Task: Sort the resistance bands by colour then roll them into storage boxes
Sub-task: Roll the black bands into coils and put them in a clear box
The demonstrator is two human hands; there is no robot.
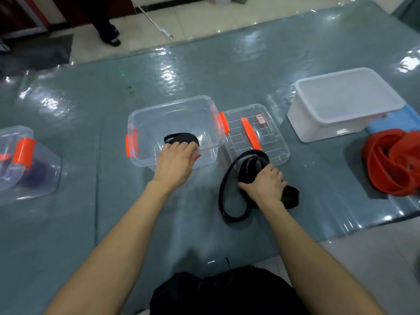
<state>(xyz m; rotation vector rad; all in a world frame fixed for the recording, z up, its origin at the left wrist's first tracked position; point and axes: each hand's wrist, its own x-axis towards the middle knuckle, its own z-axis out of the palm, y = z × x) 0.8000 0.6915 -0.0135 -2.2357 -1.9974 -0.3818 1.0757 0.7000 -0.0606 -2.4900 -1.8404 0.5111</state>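
The left hand [176, 162] holds a rolled black band [181, 138] inside the clear box [145, 110], while the right hand [264, 184] grips a loose black band [246, 172] just right of it, which needs tight rolling.

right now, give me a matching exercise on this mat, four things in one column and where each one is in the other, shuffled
Things
1. rolled black band
2. red bands
3. lid
4. loose black bands

Places
a. heaped at the far right of the mat
b. gripped by the right hand
c. inside the clear box, at the left hand
d. flat on the mat, right of the clear box

Pairs: 1-c, 2-a, 3-d, 4-b
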